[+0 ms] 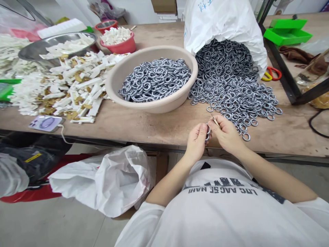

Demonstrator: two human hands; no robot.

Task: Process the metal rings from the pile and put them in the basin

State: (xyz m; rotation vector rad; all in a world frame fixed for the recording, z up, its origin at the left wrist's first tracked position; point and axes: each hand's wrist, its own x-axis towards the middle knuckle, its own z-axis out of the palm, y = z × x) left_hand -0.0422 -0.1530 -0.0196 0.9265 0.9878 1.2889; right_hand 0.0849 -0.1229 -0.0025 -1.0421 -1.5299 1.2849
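My left hand (197, 140) is closed on a couple of grey rings (208, 131), held upright near the table's front edge. Close beside it, my right hand (226, 134) pinches a thin, pointed tool (215, 120) with a light-coloured shaft; its exact kind is unclear. A heap of loose grey rings (236, 99) spreads over the table just behind my hands, spilling from the mouth of a white sack (223, 24). To the left of the heap stands a beige basin (151, 108) filled with more such rings.
White and gold pieces (77, 85) lie piled at left, beside a metal bowl (33, 51) and a red bowl (123, 46). A phone (46, 122) with a cable lies near the front edge. Below sits an open white sack (118, 181). Scissors (273, 73) and a black frame (280, 79) are at right.
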